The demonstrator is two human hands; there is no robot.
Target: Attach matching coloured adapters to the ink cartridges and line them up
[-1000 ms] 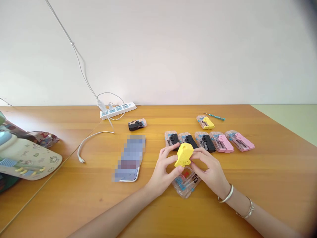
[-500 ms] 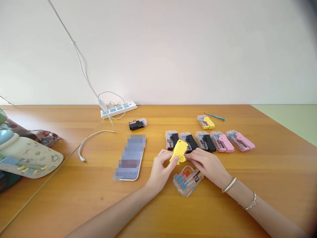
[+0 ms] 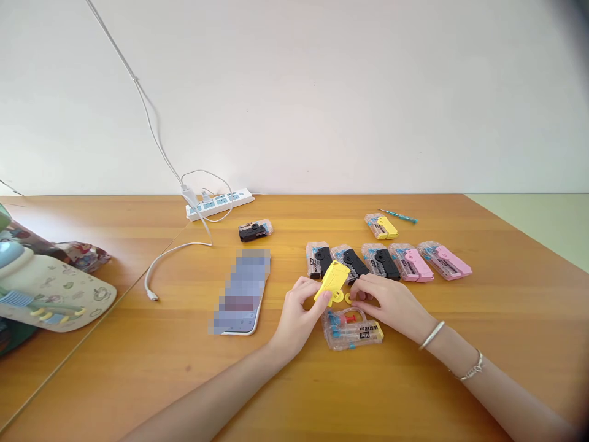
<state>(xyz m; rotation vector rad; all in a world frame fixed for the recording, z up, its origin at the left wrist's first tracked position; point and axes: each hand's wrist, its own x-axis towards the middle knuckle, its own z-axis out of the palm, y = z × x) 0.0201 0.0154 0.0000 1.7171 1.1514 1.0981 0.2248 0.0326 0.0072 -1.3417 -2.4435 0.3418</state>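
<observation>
1. The left arm [image 3: 225, 388] slants forward and right.
2. The left hand [image 3: 297, 316] pinches, thumb on the near side.
3. The right arm [image 3: 501, 383] slants forward and left.
4. The right hand [image 3: 391, 302] pinches too, its fingers bent, near the left hand but apart.

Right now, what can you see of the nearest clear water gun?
The clear water gun looks like see-through plastic, with blue parts, a red trigger-like piece and printed MINI and WATER lettering; yellow shows at its right end. It lies on the wooden table, nearer the viewer than the right hand. Contact with the fingers is unclear.
</observation>
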